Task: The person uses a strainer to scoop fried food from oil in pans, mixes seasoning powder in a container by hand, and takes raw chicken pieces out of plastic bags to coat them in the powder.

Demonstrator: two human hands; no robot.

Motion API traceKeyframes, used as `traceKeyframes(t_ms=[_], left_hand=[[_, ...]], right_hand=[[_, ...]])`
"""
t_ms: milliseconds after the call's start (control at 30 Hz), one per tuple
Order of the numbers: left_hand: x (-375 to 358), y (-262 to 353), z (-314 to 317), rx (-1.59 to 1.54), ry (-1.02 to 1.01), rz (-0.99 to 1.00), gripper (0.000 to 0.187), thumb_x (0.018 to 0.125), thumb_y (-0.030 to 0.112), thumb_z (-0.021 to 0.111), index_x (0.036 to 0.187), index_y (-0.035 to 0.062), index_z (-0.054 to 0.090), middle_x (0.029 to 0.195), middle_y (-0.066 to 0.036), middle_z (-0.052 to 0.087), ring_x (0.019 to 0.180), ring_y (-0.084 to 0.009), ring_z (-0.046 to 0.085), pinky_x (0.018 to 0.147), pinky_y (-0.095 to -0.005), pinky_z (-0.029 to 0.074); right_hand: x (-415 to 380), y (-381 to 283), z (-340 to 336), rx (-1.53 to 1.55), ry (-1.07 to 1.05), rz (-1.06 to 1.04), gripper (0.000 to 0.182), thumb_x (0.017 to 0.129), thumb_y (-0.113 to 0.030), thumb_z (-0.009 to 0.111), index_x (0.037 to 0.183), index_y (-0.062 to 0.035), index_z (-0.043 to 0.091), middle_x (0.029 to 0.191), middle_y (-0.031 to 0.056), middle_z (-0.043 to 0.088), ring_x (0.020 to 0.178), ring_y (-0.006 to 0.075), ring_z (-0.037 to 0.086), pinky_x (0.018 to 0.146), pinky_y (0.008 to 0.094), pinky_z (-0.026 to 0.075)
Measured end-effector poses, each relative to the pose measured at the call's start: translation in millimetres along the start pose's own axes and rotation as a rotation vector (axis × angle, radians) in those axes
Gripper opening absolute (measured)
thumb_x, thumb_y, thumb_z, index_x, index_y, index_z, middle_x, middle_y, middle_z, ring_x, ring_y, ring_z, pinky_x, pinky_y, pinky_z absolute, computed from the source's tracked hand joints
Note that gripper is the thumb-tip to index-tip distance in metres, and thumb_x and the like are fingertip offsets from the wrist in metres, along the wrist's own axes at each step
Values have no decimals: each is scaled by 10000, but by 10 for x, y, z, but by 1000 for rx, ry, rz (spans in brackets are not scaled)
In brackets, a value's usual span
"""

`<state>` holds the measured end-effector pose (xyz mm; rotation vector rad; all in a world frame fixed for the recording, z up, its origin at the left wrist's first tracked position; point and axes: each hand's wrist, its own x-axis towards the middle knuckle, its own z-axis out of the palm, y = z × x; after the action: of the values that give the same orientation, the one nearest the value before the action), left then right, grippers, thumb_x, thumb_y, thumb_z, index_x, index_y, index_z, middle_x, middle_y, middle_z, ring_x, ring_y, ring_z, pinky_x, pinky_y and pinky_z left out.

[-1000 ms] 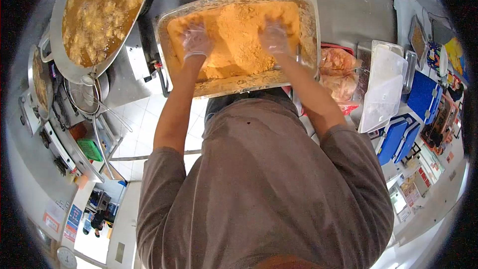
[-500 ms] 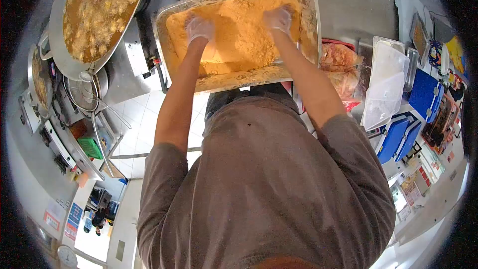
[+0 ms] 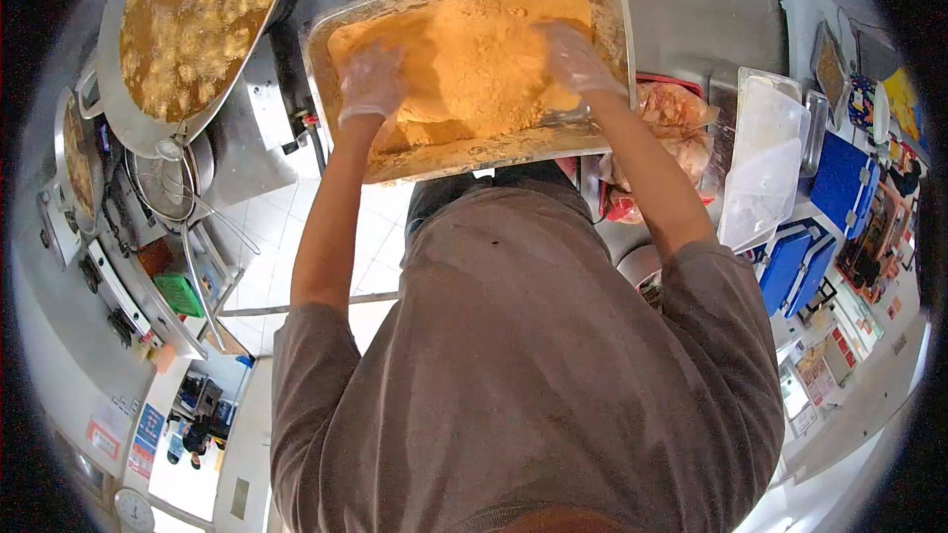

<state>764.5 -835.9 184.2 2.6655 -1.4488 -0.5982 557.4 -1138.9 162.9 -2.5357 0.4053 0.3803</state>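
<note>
A large metal tray [image 3: 464,160] holds a bed of orange, flour-like powder [image 3: 484,59], heaped and lumpy in the middle. At the tray's left side, my left hand [image 3: 373,81] touches the powder in a clear plastic glove, its fingers stretched and blurred. My right hand [image 3: 576,59], gloved the same way, reaches in over the right wall with its fingers extended toward the heap. Neither hand shows a distinct object in it. Powder and motion partly obscure the fingertips. Anything buried in the powder is hidden.
A wide pan of bubbling oil with frying pieces [image 3: 193,30] stands at upper left. Below it is a wire strainer [image 3: 163,188]. Bagged raw meat [image 3: 673,114] lies right of the tray, beside a translucent plastic lid [image 3: 760,173]. Blue coolers [image 3: 839,178] stand farther right.
Both hands have drawn back toward me and moved outward to the tray's sides. The powder between them now forms a higher central heap. My right elbow has swung outward.
</note>
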Motion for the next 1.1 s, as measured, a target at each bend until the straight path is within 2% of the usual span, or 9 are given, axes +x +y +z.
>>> traceKeyframes(t_ms=[133,233,433,533,600,700,800,933,1100], left_hand=[[-165,-154,1101,152,31,-159,571,875,246,577,1380,-18,534,1436,-268,518,1282,-431,533,1055,-542,434],[170,439,802,296,-682,36,688,877,229,573,1455,-97,391,1492,-288,447,1329,-394,509,1080,-486,426],[-36,638,93,-882,-347,-80,710,865,231,540,1484,-71,365,1494,-284,450,1352,-365,494,1122,-384,394],[118,293,-108,-785,-316,-76,624,873,256,557,1434,-7,491,1485,-264,473,1357,-382,482,1148,-412,367],[236,103,30,-295,-149,-369,518,888,257,547,1352,28,583,1436,-259,522,1308,-408,519,1137,-426,375],[437,89,100,110,-247,-288,425,912,253,523,1264,61,664,1358,-269,582,1223,-439,569,1079,-483,417],[693,363,494,156,-300,-170,399,930,251,504,1258,100,673,1306,-276,613,1184,-447,592,1000,-545,462],[756,241,863,-360,-68,-6,403,936,256,506,1285,103,638,1250,-262,648,1167,-450,601,920,-600,483],[409,-35,-116,501,128,-16,429,951,212,486,1355,84,547,1189,-212,671,1228,-350,584,965,-516,492]], right_hand=[[-357,-271,440,-407,75,71,594,893,-157,605,1445,13,462,1314,392,526,1298,391,509,1089,430,421],[-18,-549,989,-181,-49,159,685,869,-204,632,1472,33,409,1262,358,556,1201,383,550,1020,442,458],[45,-624,377,239,-389,99,662,851,-215,652,1457,-39,450,1147,240,621,1120,374,584,914,445,504],[34,-333,77,244,-141,181,526,865,-151,628,1377,-77,538,1056,182,669,1007,340,638,865,438,530],[88,-266,-92,-32,122,268,400,894,-36,576,1291,-51,614,1008,160,696,862,294,676,812,431,549],[251,-210,37,-784,-351,117,302,888,-74,596,1174,-32,683,988,161,701,853,303,690,785,433,559],[595,-209,909,-544,-127,193,268,899,-119,577,1110,-32,718,1064,163,709,958,290,690,850,433,557],[535,-649,303,-241,-24,18,276,894,-107,579,1119,-15,709,1084,153,721,947,300,701,900,429,553],[327,61,85,-565,289,-153,296,907,-120,566,1164,-11,666,1141,158,692,972,275,685,894,420,553]])
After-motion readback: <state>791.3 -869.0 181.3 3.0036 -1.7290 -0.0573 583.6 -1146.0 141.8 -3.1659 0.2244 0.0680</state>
